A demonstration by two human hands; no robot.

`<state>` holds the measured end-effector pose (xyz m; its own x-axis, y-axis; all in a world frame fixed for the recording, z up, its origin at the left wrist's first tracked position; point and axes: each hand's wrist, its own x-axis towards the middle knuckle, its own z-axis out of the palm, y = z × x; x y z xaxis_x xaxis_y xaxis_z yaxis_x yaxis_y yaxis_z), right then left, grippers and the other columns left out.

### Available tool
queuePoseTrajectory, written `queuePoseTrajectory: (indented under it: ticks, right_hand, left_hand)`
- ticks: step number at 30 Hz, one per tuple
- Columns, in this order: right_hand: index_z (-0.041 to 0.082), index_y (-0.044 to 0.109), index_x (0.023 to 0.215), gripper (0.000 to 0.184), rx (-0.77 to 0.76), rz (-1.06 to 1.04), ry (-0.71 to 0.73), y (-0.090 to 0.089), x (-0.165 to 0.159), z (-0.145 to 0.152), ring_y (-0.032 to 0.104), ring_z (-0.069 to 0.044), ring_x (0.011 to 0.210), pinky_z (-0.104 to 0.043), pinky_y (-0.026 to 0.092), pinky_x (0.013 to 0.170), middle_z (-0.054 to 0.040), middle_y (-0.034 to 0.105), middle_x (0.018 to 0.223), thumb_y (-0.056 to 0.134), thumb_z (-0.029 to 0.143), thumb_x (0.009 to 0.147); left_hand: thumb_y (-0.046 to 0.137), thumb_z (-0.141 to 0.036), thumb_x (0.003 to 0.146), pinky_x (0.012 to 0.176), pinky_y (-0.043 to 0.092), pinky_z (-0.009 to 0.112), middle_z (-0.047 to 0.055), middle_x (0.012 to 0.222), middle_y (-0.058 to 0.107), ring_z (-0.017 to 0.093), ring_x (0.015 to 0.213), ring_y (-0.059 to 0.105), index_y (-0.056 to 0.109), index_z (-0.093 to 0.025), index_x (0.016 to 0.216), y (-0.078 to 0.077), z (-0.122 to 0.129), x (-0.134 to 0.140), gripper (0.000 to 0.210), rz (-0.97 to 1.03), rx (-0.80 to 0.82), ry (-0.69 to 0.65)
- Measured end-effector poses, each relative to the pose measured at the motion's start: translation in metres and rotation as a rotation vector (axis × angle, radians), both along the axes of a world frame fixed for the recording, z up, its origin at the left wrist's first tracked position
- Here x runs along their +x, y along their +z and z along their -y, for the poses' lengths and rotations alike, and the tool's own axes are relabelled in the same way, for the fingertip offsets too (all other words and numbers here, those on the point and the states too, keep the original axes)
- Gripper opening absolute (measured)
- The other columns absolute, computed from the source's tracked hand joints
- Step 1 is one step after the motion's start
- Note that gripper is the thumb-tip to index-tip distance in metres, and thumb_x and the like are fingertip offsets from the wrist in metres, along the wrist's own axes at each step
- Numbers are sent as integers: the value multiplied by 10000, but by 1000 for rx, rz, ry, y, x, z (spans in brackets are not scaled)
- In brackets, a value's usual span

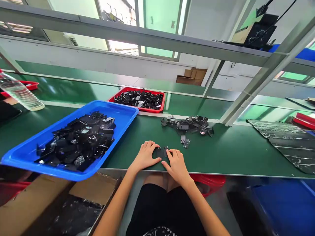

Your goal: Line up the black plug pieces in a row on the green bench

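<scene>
My left hand (147,156) is at the front of the green table, its thumb and fingers closed around the left side of a small flat black plastic part (159,152) with short metal prongs at its far edge. Just to the right, my right hand (176,164) grips the right side, where a second prong pair shows. I cannot tell whether this is one piece or two side by side. Beyond the hands lies a loose pile of black and clear parts (189,125), with a small pronged piece (183,139) and a clear piece (186,143) nearer to me.
A blue tray (123,114) heaped with black parts sits left, overhanging the front edge. Behind stands a red tray (161,106) of similar parts. A water bottle (22,93) is far left, black sheeting (283,141) right. A metal post (261,78) rises at back right.
</scene>
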<state>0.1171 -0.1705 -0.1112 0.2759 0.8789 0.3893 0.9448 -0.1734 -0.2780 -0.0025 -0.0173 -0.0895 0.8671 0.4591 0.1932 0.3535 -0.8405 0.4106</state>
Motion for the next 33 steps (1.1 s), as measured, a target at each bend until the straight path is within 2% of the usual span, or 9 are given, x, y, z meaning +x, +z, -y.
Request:
queuePoseTrajectory:
  ticks: [4, 7, 10, 13, 16, 23, 27, 30, 33]
  right_hand:
    - [178, 549, 1292, 429, 39, -6, 63, 13, 10, 5, 506, -263, 1113, -401, 451, 947, -118, 579, 1189, 529, 410, 931]
    - [164, 554, 1262, 372, 138, -60, -53, 21, 52, 11, 518, -265, 1103, -425, 446, 947, -134, 580, 1194, 495, 332, 935]
    - [110, 582, 1184, 341, 198, -132, -165, 17, 102, 12, 549, -299, 1023, -466, 469, 877, -167, 607, 1128, 497, 277, 898]
    - [128, 611, 1072, 249, 201, -203, -179, 6, 124, 12, 590, -242, 829, -390, 507, 752, -110, 639, 957, 504, 238, 876]
    - [159, 601, 1022, 184, 197, -247, -161, 1, 108, 13, 558, -165, 670, -309, 505, 656, -51, 597, 875, 483, 219, 894]
    - [157, 556, 1234, 305, 48, -100, -25, 17, 44, 3, 534, -240, 875, -411, 497, 802, -108, 544, 980, 480, 201, 942]
    - [163, 423, 1375, 469, -51, -159, 123, 27, 53, 10, 506, -249, 1014, -434, 484, 907, -128, 513, 1171, 553, 236, 931]
    - [190, 508, 1277, 328, -84, -151, 147, 27, 65, 21, 479, -254, 1074, -417, 465, 911, -106, 537, 1176, 511, 189, 949]
    - [173, 576, 1138, 196, -36, -57, 89, 19, 59, 24, 498, -257, 995, -425, 446, 860, -87, 594, 1021, 518, 183, 951]
  left_hand:
    - [693, -436, 727, 991, 368, 451, 86, 1198, 517, 281, 1139, 435, 526, -202, 1236, -1, 3, 1, 584, 17, 35, 47]
    - [723, -495, 718, 975, 383, 457, 96, 1200, 522, 286, 1130, 447, 502, -202, 1296, 3, 4, 4, 685, -2, 89, 28]
    - [746, -489, 720, 966, 399, 414, 81, 1176, 536, 259, 1119, 465, 513, -213, 1296, 9, 3, 8, 680, -41, 139, -49]
    - [740, -507, 725, 947, 412, 379, 65, 1129, 555, 230, 1070, 487, 569, -212, 1217, 12, 1, 14, 598, -79, 155, -128]
    - [719, -543, 727, 904, 430, 385, 74, 1064, 567, 228, 995, 495, 592, -172, 1154, 8, 3, 21, 580, -97, 138, -143]
    - [746, -522, 708, 807, 439, 368, 75, 1017, 563, 229, 928, 495, 585, -152, 1113, -6, 14, 28, 572, -8, 139, -75]
    - [801, -506, 644, 791, 433, 353, 68, 1014, 561, 221, 912, 501, 573, -157, 1111, -8, 14, 26, 627, 61, 163, -81]
    - [824, -507, 605, 773, 424, 341, 69, 1008, 565, 218, 896, 507, 568, -145, 1087, -6, 15, 26, 655, 66, 184, -95]
    - [798, -541, 624, 764, 410, 339, 69, 987, 570, 220, 890, 509, 573, -135, 1034, -5, 17, 27, 619, 58, 208, -84]
